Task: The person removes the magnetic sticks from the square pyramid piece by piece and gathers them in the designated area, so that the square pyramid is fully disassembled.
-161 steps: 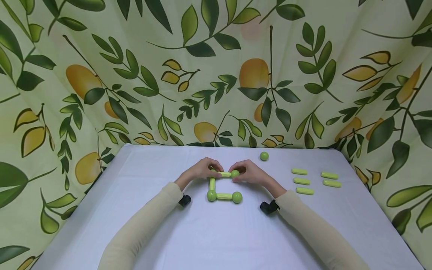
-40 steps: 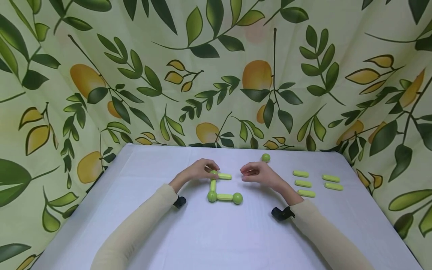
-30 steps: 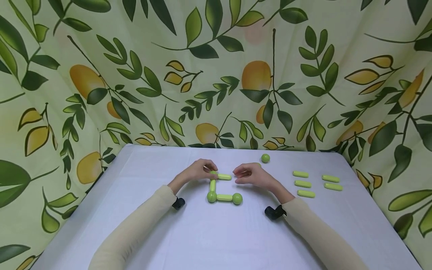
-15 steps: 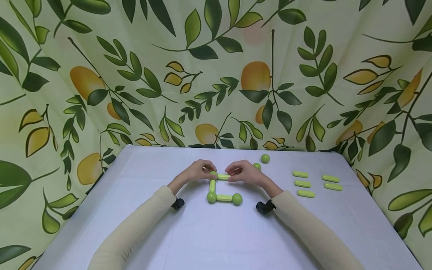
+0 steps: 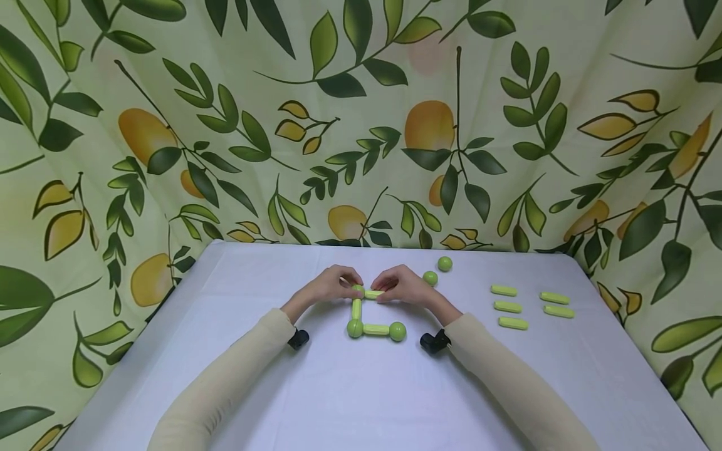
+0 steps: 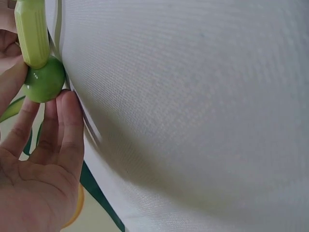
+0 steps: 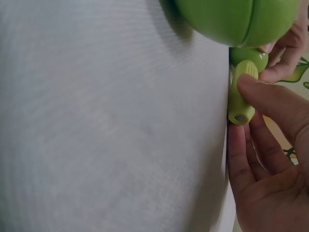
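Note:
On the white table, light-green ribbed rods and green balls form a figure with one side standing unjoined. My left hand (image 5: 333, 284) pinches the far-left ball (image 6: 44, 82) between thumb and fingers. My right hand (image 5: 403, 286) pinches the far rod (image 7: 241, 94), thumb on top and fingers below. That rod runs right from the held ball, and its free end shows a small grey metal disc. The left-side rod (image 5: 356, 309) leads to the near-left ball (image 5: 355, 328). From there the near rod (image 5: 376, 329) reaches the near-right ball (image 5: 397, 331).
Two loose balls, one farther back (image 5: 445, 264) and one nearer (image 5: 430, 277), lie behind my right hand. Several loose rods (image 5: 508, 307) lie at the right in two columns. A leaf-and-fruit patterned curtain (image 5: 361, 125) hangs behind the table (image 5: 338, 401).
The ball formerly at the far rod's right end now lies loose at the back, near another ball. My right hand has come back left and grips the rod; my left stays on its ball.

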### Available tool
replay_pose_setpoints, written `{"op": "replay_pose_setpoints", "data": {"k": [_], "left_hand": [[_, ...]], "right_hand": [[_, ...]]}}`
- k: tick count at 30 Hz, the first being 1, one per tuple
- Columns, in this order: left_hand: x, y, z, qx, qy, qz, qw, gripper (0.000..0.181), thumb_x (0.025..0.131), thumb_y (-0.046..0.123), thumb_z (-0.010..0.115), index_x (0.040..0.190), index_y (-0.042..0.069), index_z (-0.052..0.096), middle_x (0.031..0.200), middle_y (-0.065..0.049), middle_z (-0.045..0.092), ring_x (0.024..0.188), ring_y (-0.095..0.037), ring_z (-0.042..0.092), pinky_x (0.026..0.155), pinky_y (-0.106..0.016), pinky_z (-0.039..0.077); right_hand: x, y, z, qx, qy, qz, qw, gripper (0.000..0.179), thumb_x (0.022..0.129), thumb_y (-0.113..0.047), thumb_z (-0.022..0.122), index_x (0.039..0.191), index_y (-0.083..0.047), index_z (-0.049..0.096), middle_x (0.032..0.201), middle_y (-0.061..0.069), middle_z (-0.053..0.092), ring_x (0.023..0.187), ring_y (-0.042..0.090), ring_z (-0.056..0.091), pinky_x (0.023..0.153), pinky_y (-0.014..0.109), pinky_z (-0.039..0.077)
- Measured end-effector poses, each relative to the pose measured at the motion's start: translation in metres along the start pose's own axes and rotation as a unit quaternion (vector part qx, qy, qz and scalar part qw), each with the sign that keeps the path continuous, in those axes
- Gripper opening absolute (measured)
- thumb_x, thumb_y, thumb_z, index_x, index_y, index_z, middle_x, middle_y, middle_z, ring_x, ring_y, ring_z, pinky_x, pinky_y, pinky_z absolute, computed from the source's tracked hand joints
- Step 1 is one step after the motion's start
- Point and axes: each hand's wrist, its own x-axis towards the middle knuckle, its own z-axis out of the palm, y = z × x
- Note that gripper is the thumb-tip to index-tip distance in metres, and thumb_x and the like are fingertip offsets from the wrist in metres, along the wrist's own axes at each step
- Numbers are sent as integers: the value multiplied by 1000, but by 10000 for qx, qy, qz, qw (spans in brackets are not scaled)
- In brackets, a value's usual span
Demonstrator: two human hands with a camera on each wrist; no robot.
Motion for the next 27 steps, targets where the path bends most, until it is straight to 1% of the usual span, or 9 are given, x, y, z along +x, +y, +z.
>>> {"op": "replay_pose_setpoints", "data": {"k": [3, 8, 14, 23, 27], "left_hand": [[1, 0, 0, -35, -23, 3, 10000, 18, 90, 11, 80, 105, 5, 71, 101, 0, 69, 97, -19, 63, 86, -30, 54], [0, 1, -1, -79, -64, 53, 9999, 18, 90, 10, 80, 105, 4, 71, 101, -1, 69, 98, -20, 63, 86, -30, 54], [0, 2, -2, -18, -107, 131, 9999, 19, 90, 10, 80, 105, 3, 72, 101, -2, 69, 98, -21, 63, 86, -31, 54], [2, 0, -2, -78, -189, 133, 9997, 17, 90, 10, 80, 105, 5, 73, 101, 0, 69, 95, -19, 63, 81, -28, 55], [4, -1, -2, -82, -245, 90, 9996, 18, 91, 12, 80, 106, 5, 73, 103, -1, 69, 94, -19, 63, 77, -28, 55]], "right_hand": [[0, 0, 0, -13, -14, 49, 10000, 21, 84, 7, 80, 104, 1, 76, 96, 4, 73, 86, 16, 64, 79, 27, 54], [0, 0, -1, -31, -46, 83, 10000, 21, 85, 7, 79, 104, 1, 76, 96, 4, 73, 86, 16, 64, 79, 28, 54], [-1, -2, -1, -12, -103, 103, 9999, 19, 86, 7, 77, 104, 1, 76, 96, 5, 73, 86, 16, 64, 79, 27, 54], [-2, -2, -4, 93, -233, 42, 9997, 18, 87, 7, 76, 105, 3, 75, 96, 9, 73, 85, 16, 64, 77, 26, 53], [-2, 0, -5, 104, -289, 110, 9995, 18, 88, 5, 76, 106, 2, 75, 96, 7, 73, 84, 16, 63, 76, 25, 53]]}}
